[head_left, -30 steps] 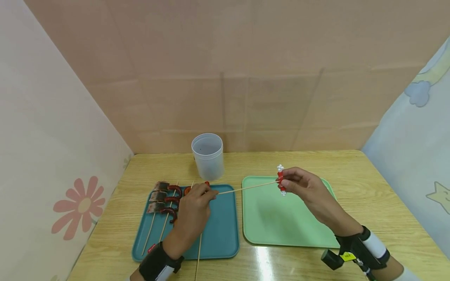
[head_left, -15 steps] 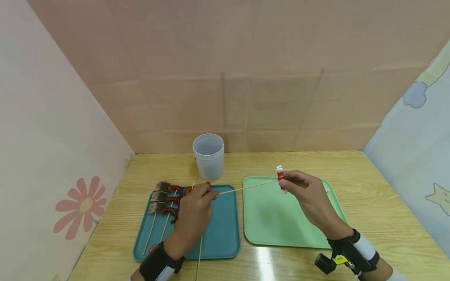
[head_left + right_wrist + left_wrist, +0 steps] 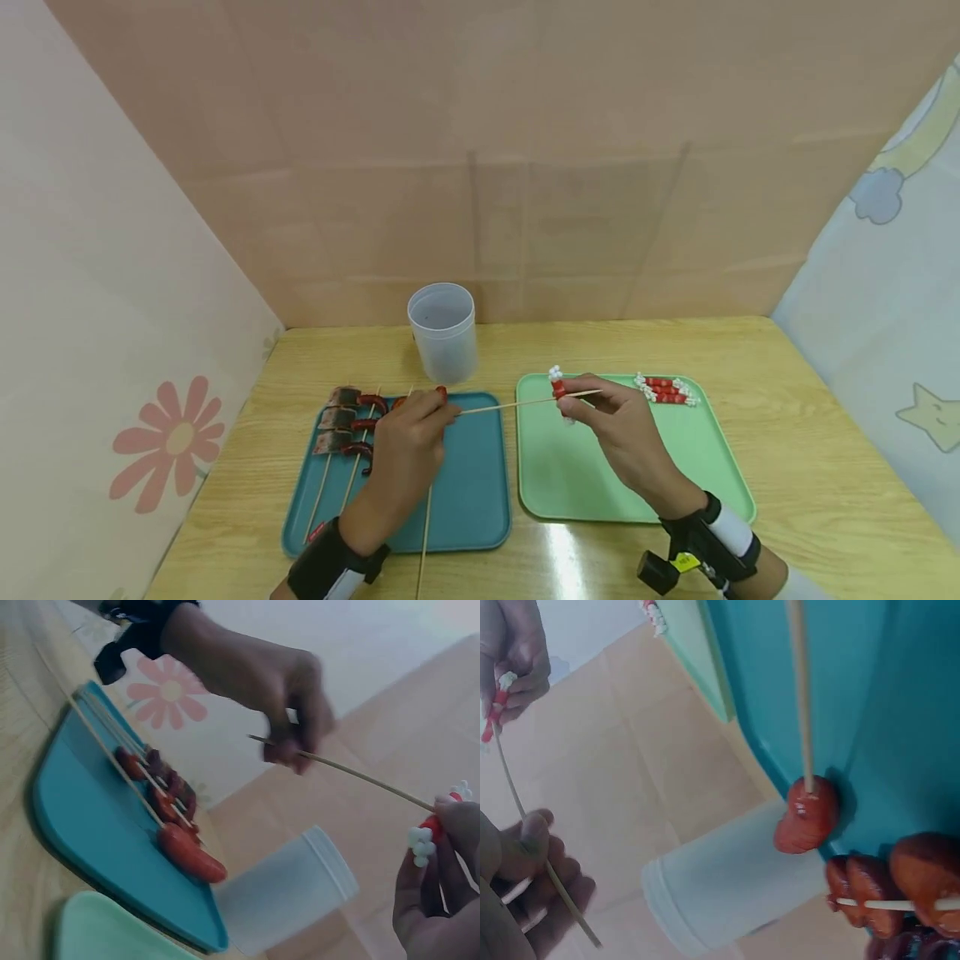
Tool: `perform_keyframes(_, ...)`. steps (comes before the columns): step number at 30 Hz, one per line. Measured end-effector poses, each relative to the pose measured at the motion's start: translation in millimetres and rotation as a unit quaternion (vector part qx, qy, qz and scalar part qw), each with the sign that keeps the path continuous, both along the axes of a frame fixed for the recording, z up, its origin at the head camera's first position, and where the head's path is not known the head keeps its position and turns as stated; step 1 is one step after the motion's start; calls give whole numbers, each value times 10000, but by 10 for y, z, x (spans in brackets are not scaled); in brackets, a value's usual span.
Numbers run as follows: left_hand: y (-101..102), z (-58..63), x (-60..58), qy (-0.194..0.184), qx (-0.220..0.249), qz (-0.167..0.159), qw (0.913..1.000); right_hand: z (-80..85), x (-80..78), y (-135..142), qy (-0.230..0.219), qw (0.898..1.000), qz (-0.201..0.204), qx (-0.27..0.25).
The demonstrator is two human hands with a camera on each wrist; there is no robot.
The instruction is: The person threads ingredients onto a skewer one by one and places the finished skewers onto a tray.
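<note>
My left hand [image 3: 408, 446] pinches a thin wooden skewer [image 3: 517, 405] between thumb and fingers, above the blue tray. It runs rightward to a small red stick-shaped piece with white knobbed ends [image 3: 557, 385], which my right hand [image 3: 618, 425] pinches over the green tray. The skewer crosses the piece's red middle, and its tip shows beyond it, across the right fingers. In the left wrist view the skewer's other end [image 3: 592, 939] sticks out past the left fingers. From the right wrist, white knobs [image 3: 421, 844] show beside the right fingers; the thumb partly hides the red middle.
On the blue tray [image 3: 480, 500] lie loaded skewers: dark-skinned slices [image 3: 335, 419], curled dark red pieces [image 3: 360, 425] and a sausage [image 3: 191, 851]. More red-and-white pieces [image 3: 667, 390] lie on the green tray [image 3: 600, 492]. A translucent cup [image 3: 446, 337] stands behind.
My right hand has moved left with the red-and-white piece, and the skewer's tip now shows past it. This uncovers the pieces on the green tray. The left hand has hardly moved.
</note>
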State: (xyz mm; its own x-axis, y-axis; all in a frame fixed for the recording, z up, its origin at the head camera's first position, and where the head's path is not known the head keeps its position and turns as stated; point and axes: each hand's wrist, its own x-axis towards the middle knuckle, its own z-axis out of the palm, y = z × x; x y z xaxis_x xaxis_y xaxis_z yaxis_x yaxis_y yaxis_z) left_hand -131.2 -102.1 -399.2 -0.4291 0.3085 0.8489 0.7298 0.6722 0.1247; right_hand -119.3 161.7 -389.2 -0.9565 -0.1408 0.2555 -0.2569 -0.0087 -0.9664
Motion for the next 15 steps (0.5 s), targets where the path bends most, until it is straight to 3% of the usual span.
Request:
perform_keyframes(5, 145, 86, 47, 200, -331, -411, 9984, -62, 17, -308, -127, 9982, 583, 65)
perform_keyframes(10, 192, 123, 66, -27, -221, -342, 9992, -110, 14, -437, -215, 9987, 446, -117)
perform_keyframes(13, 141, 91, 67, -244, -223, -221, 9992, -104, -24, -374, -268, 9975, 535, 376)
perform_keyframes(15, 88, 58, 68, -332, -227, -72, 9992, -101, -83, -258, -193, 9915, 558, 1164)
